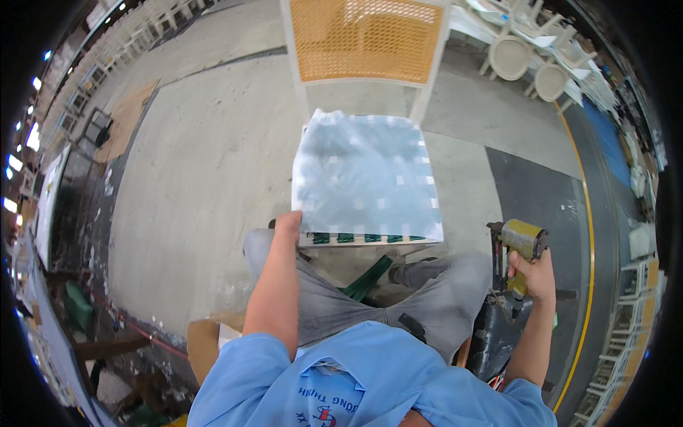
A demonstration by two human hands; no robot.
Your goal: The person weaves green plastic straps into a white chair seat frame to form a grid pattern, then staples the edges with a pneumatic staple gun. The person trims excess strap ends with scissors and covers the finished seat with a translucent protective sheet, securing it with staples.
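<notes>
Two hands at work: left hand [288,222] pinches the translucent plastic sheet [364,174] over the chair seat's near-left corner; right hand [532,274] grips a yellow-headed pneumatic stapler [519,245] beside the knee. Fastening seemingly requires bringing it across.

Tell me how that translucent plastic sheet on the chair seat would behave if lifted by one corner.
The plastic sheet looks thin and wrinkled, so it would likely droop and fold rather than stay flat. Webbing shows through it, suggesting it is very light. It lies loose over the chair seat, where the left hand touches its corner, so it may slide easily.
</notes>
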